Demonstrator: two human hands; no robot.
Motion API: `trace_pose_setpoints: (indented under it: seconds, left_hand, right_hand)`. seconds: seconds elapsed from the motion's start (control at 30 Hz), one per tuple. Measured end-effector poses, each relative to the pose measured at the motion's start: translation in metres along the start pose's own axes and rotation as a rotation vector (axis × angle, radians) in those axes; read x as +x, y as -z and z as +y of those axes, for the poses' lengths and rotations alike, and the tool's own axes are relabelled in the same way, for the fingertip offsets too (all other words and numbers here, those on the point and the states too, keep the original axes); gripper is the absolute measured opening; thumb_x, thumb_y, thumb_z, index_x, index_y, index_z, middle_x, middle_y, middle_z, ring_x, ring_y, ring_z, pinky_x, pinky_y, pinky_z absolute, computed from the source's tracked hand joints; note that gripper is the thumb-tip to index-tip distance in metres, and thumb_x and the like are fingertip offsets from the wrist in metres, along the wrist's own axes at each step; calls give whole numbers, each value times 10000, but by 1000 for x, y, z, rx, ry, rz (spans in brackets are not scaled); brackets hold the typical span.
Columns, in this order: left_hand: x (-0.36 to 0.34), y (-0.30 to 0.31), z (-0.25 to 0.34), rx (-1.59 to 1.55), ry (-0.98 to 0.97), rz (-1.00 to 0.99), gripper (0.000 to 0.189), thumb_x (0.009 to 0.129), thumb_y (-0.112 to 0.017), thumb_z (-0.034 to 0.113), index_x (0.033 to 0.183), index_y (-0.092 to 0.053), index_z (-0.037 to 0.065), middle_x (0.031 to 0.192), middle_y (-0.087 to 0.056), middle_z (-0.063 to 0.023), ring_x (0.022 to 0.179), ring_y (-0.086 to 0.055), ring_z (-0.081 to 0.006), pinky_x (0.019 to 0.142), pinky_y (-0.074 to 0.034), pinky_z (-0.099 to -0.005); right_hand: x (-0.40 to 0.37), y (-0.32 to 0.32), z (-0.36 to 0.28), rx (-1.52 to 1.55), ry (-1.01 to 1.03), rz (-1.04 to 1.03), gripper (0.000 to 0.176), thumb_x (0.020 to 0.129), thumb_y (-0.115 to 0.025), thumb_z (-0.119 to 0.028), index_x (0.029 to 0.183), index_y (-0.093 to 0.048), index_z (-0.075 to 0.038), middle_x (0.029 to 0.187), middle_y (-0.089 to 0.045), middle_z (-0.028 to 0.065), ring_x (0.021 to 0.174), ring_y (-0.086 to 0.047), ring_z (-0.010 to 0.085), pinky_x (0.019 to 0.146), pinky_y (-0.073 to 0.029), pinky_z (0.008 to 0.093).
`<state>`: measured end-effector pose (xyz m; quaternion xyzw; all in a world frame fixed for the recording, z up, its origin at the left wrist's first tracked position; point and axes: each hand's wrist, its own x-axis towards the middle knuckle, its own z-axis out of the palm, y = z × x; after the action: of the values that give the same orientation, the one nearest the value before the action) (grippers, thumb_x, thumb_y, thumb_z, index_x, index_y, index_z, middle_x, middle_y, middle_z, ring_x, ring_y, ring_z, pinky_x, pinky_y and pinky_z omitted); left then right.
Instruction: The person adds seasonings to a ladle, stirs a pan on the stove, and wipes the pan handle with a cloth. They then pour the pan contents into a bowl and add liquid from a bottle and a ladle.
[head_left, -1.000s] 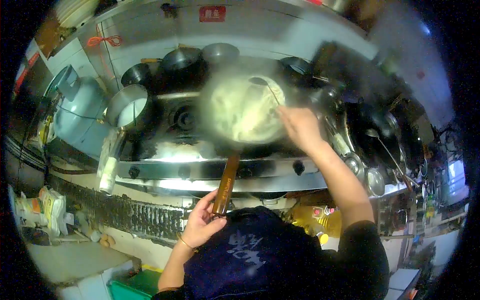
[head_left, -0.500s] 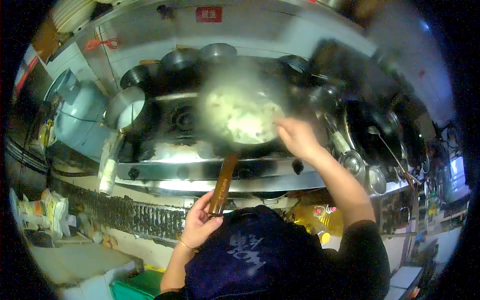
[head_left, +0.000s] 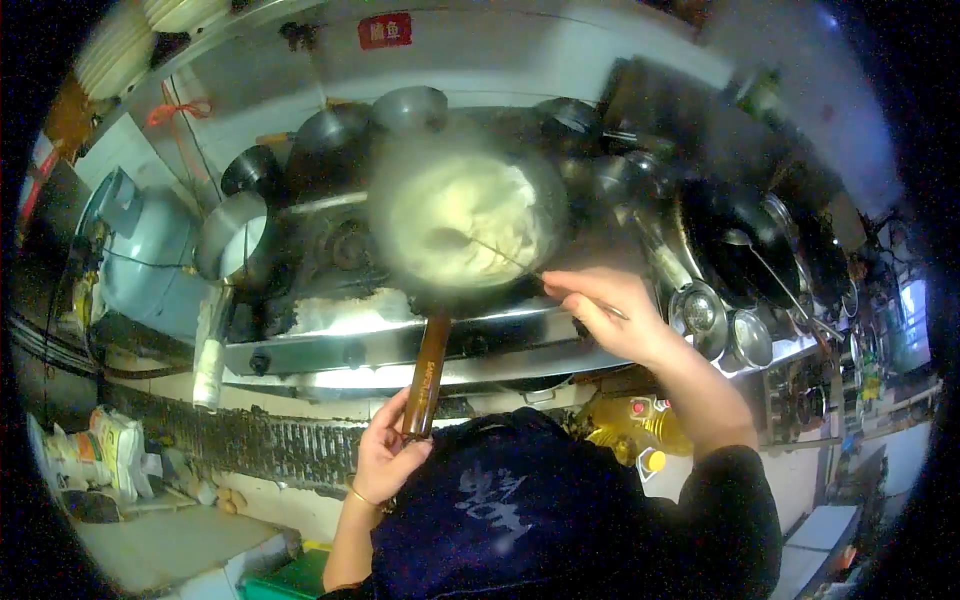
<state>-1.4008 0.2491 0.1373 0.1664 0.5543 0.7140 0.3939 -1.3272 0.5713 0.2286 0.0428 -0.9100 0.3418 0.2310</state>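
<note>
A steaming pan (head_left: 553, 225) stands on the stove with pale, creamy food (head_left: 465, 210) inside. Its brown wooden handle (head_left: 427, 375) points toward me, and my left hand (head_left: 385, 460) is closed around the handle's near end. My right hand (head_left: 612, 308), by the pan's right rim, grips a thin-handled metal spoon (head_left: 452, 239). The spoon's bowl rests in the food, left of the pan's middle. Steam blurs the pan's far rim, and what the food is cannot be made out.
Left of the pan, a saucepan (head_left: 232, 238) with white liquid has its wrapped handle jutting forward. A gas cylinder (head_left: 150, 250) stands farther left. Several pans line the back. Strainers (head_left: 698, 316) and a dark wok (head_left: 735, 240) crowd the right; oil bottles (head_left: 640, 425) sit below.
My right hand has moved slightly right and toward me, and the spoon now shows through thinner steam. The food's surface has shifted. My left hand keeps its hold on the handle.
</note>
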Motion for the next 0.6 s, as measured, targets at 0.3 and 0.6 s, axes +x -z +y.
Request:
trace_pose_setpoints:
  seconds: [0.3, 0.6]
  left_hand:
    - [1, -1, -1, -12, -16, -10, 672, 744, -584, -72, 1345, -292, -9, 1199, -503, -59, 1010, -505, -106, 852, -422, -248]
    - [-5, -1, -1, -3, -59, -4, 695, 744, -636, -35, 1345, -289, 7, 1172, -515, -72, 948, -530, -119, 819, -437, -253]
  right_hand:
    - [10, 1, 13, -525, 46, -183, 209, 810, -545, -181, 969, -620, -67, 773, -630, 127, 727, -602, 309, 670, -464, 422]
    - [39, -20, 87, -681, 73, 32, 238, 830, -525, -175, 1036, -605, -85, 838, -640, 126, 768, -608, 297, 697, -458, 413]
